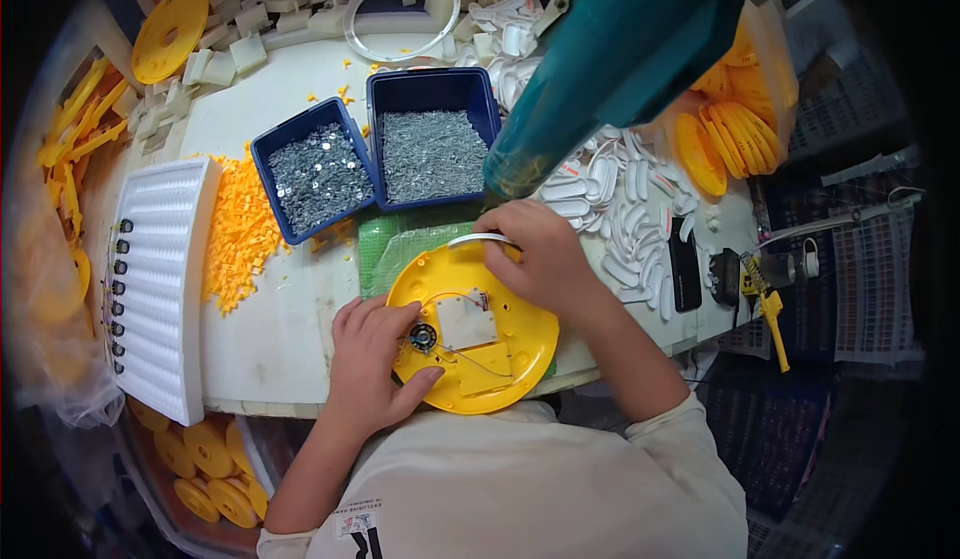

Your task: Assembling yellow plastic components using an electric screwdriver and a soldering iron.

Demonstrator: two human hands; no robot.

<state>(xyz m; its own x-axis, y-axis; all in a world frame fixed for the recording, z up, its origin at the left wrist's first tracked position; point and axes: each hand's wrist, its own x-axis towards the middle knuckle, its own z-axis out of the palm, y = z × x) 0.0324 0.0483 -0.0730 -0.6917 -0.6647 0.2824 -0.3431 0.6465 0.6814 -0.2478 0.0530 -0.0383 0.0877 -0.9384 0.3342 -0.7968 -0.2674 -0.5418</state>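
A round yellow plastic disc [510, 344] lies on a green mat [385, 249] at the table's near edge, its inner side up with a white circuit board [466, 321], a small round black part [422, 337] and thin wires. My left hand [368, 364] grips the disc's left rim, thumb on its lower face. My right hand [540, 256] rests on the disc's upper right edge, fingers curled over a white curved strip [478, 240].
Two blue bins of small metal screws [318, 177] [432, 154] stand behind the mat. A heap of small orange pieces [240, 229] and a white ribbed tray [160, 279] lie left. White plastic parts [625, 209] and yellow discs [735, 129] lie right. A teal tool [610, 49] hangs above.
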